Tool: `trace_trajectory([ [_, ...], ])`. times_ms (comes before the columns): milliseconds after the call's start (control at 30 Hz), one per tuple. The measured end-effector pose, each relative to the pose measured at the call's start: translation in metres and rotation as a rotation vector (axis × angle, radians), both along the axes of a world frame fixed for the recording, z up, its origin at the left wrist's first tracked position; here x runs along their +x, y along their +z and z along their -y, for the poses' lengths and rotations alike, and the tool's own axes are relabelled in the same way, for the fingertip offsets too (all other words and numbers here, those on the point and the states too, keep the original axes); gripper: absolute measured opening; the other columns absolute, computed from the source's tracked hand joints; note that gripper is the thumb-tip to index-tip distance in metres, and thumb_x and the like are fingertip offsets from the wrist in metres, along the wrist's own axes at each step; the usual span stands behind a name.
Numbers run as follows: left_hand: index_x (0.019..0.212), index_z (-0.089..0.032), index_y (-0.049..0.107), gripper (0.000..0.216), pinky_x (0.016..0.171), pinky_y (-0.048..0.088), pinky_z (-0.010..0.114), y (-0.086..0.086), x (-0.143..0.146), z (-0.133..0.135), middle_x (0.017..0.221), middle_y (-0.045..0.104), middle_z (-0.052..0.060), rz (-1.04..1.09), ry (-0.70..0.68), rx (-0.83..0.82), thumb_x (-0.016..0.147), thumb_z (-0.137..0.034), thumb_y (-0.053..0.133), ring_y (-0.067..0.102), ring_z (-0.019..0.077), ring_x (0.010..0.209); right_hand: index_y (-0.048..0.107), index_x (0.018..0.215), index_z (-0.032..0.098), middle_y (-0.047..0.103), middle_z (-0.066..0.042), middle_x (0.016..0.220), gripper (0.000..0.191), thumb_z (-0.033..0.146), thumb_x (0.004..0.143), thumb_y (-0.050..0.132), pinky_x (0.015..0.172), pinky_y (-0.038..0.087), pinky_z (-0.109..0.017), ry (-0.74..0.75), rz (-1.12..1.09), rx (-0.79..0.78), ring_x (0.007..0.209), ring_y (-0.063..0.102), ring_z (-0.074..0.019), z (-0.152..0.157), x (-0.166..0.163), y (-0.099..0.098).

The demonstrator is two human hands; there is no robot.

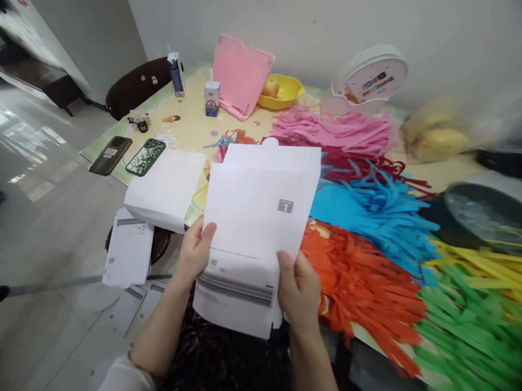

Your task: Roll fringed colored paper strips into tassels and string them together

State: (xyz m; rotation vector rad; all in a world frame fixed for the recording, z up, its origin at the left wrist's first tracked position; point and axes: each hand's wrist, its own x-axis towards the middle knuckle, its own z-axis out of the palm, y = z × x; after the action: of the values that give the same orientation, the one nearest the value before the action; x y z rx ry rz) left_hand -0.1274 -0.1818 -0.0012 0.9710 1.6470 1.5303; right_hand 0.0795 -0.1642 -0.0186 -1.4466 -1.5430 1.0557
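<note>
Between both hands I hold a white paper envelope (pixel 251 218), tilted toward me over the table's front edge. A grey box with the number 1 and a band of grey stripes are printed on it, and a flap with a rounded tab lies at its top. My left hand (pixel 198 244) grips its left side, thumb on the front. On the lower right side my right hand (pixel 299 283) holds it the same way, fingers behind. White sheets (pixel 166 185) lie to the left on the table corner. A stack of similar printed envelopes (pixel 129 247) rests lower, on a brown seat.
Bundles of pink (pixel 333 132), blue (pixel 368 206), orange (pixel 361 280) and green paper strips (pixel 475 337) cover the right side. Two phones (pixel 145 156), milk cartons (pixel 212 98), a pink board (pixel 240 73) and a yellow bowl (pixel 287 93) stand or lie farther back. More printed papers (pixel 126 310) lie on the floor.
</note>
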Motion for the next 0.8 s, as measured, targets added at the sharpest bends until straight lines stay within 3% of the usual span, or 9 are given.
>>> trace_trajectory([
  [100, 0.102, -0.017, 0.071, 0.028, 0.079, 0.05, 0.026, 0.001, 0.002, 0.012, 0.085, 0.071, 0.005, 0.013, -0.086, 0.002, 0.09, -0.04, 0.06, 0.064, 0.02, 0.085, 0.06, 0.106, 0.018, 0.072, -0.005, 0.082, 0.036, 0.047, 0.085, 0.064, 0.064, 0.052, -0.03, -0.025, -0.127, -0.021, 0.071, 0.066, -0.0206, -0.011, 0.007, 0.004],
  [200, 0.097, -0.017, 0.073, 0.022, 0.076, 0.05, 0.026, -0.001, 0.006, 0.027, 0.084, 0.073, 0.005, -0.093, -0.249, -0.11, 0.084, -0.034, 0.067, 0.067, 0.0217, 0.084, 0.042, 0.134, 0.02, 0.071, -0.011, 0.109, 0.065, 0.039, 0.08, 0.072, 0.077, 0.054, -0.034, -0.213, -0.333, 0.099, 0.09, 0.069, -0.0223, -0.019, 0.005, 0.013],
  [267, 0.099, -0.018, 0.072, 0.024, 0.074, 0.05, 0.026, -0.003, 0.011, 0.033, 0.092, 0.075, 0.006, -0.071, -0.307, -0.173, 0.08, -0.032, 0.071, 0.068, 0.0223, 0.085, 0.037, 0.137, 0.021, 0.067, -0.015, 0.119, 0.065, 0.037, 0.083, 0.069, 0.083, 0.053, -0.038, -0.303, -0.378, 0.148, 0.099, 0.069, -0.0238, -0.019, 0.0, 0.016],
  [400, 0.122, -0.022, 0.056, 0.047, 0.072, 0.051, 0.026, -0.004, 0.02, 0.026, 0.103, 0.073, 0.007, 0.205, -0.039, -0.057, 0.08, -0.034, 0.071, 0.069, 0.0188, 0.085, 0.041, 0.124, 0.023, 0.072, -0.011, 0.101, 0.047, 0.041, 0.087, 0.064, 0.069, 0.053, -0.033, -0.199, -0.415, 0.038, 0.078, 0.07, -0.0199, -0.006, -0.01, 0.008],
  [467, 0.118, -0.023, 0.051, 0.047, 0.068, 0.051, 0.024, 0.0, 0.023, 0.018, 0.095, 0.073, 0.005, 0.311, 0.037, 0.013, 0.078, -0.034, 0.072, 0.068, 0.0155, 0.074, 0.043, 0.111, 0.024, 0.067, 0.0, 0.077, 0.039, 0.043, 0.085, 0.066, 0.055, 0.047, -0.025, -0.175, -0.414, 0.008, 0.057, 0.06, -0.0138, -0.001, -0.01, 0.004],
  [533, 0.106, -0.022, 0.053, 0.039, 0.065, 0.05, 0.023, 0.003, 0.024, 0.013, 0.086, 0.072, 0.003, 0.338, 0.049, 0.041, 0.076, -0.034, 0.074, 0.066, 0.0135, 0.068, 0.044, 0.096, 0.023, 0.05, 0.009, 0.059, 0.033, 0.045, 0.084, 0.067, 0.046, 0.036, -0.019, -0.216, -0.378, 0.026, 0.044, 0.045, -0.0083, 0.002, -0.008, 0.003],
  [633, 0.091, -0.02, 0.056, 0.027, 0.064, 0.049, 0.021, 0.005, 0.028, 0.01, 0.076, 0.069, 0.0, 0.297, 0.101, 0.063, 0.076, -0.033, 0.075, 0.064, 0.0106, 0.063, 0.046, 0.087, 0.022, 0.036, 0.012, 0.055, 0.032, 0.046, 0.084, 0.067, 0.044, 0.029, -0.017, -0.285, -0.34, 0.069, 0.044, 0.035, -0.0057, 0.002, -0.006, 0.007],
  [800, 0.085, -0.019, 0.06, 0.027, 0.06, 0.048, 0.019, 0.004, 0.033, 0.01, 0.073, 0.068, -0.001, 0.272, 0.173, 0.086, 0.071, -0.033, 0.079, 0.064, 0.01, 0.062, 0.054, 0.097, 0.02, 0.054, 0.006, 0.065, 0.03, 0.046, 0.085, 0.065, 0.051, 0.038, -0.019, -0.316, -0.319, 0.038, 0.052, 0.049, -0.0082, 0.002, -0.006, 0.011],
])
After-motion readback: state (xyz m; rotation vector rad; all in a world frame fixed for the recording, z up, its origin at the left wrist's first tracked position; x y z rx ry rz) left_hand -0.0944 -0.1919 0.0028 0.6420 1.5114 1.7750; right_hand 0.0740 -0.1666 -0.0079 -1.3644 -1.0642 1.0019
